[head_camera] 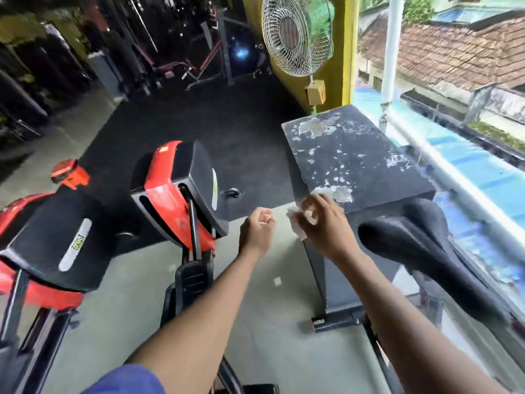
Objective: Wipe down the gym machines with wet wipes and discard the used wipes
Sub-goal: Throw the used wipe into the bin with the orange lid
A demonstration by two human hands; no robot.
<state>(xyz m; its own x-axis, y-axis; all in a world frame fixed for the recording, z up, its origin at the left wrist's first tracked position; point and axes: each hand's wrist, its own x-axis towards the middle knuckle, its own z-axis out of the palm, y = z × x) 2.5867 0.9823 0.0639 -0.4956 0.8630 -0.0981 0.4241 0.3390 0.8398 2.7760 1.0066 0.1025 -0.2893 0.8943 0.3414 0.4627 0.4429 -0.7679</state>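
White wipe (295,223) crumpled in right hand (321,220), fingers curled round it, beside worn black bench (355,155) | left hand (257,228) fisted, maybe pinching a scrap; cannot tell | black saddle (412,234), red bikes (176,194) likely still unwiped, discarding pending

I count two hands: left hand (257,230) and right hand (324,223), mid-scene. One wipe (295,224), in the right hand. Two red bikes on the left: near bike (42,243) and far bike (176,191). One black saddle (409,237), near right. One worn black bench (355,155), right of centre. One fan (297,34) and one yellow box (315,91) under it, far centre. More machines stand far left; too dark for me to count.
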